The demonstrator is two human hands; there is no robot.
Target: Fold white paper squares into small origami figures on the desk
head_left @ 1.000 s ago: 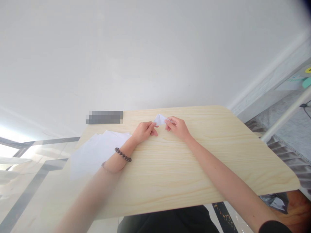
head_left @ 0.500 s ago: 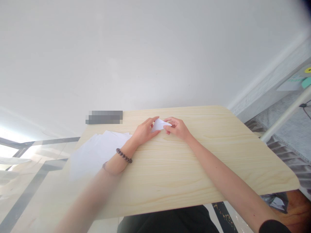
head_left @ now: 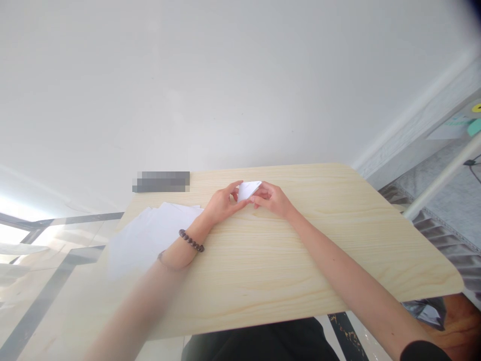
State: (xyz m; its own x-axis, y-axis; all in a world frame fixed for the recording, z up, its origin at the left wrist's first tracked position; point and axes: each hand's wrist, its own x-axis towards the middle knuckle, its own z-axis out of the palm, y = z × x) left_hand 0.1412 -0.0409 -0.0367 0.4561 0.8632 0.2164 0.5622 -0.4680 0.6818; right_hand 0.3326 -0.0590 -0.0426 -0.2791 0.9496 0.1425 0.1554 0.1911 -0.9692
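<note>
A small folded piece of white paper [head_left: 248,190] is held between my two hands, just above the wooden table [head_left: 263,271]. My left hand [head_left: 221,203] grips it from the left, with the thumb along its lower edge and the fingers at its upper left. On the paper's right side, my right hand [head_left: 272,198] pinches it near the lower right edge, fingers curled behind. Its folds are too small to make out in full. A dark bead bracelet [head_left: 191,240] circles my left wrist.
Loose white paper sheets [head_left: 150,233] lie overlapping on the table's left side, partly behind my left forearm. A pixelated grey block [head_left: 161,181] covers something at the back left corner. The white wall [head_left: 240,100] rises behind the table. A pale pole [head_left: 443,175] stands at the right.
The folded paper's right point has swung upward, and its outline has altered. My right hand has shifted slightly left, its thumb now close to the left thumb. The left hand has barely moved.
</note>
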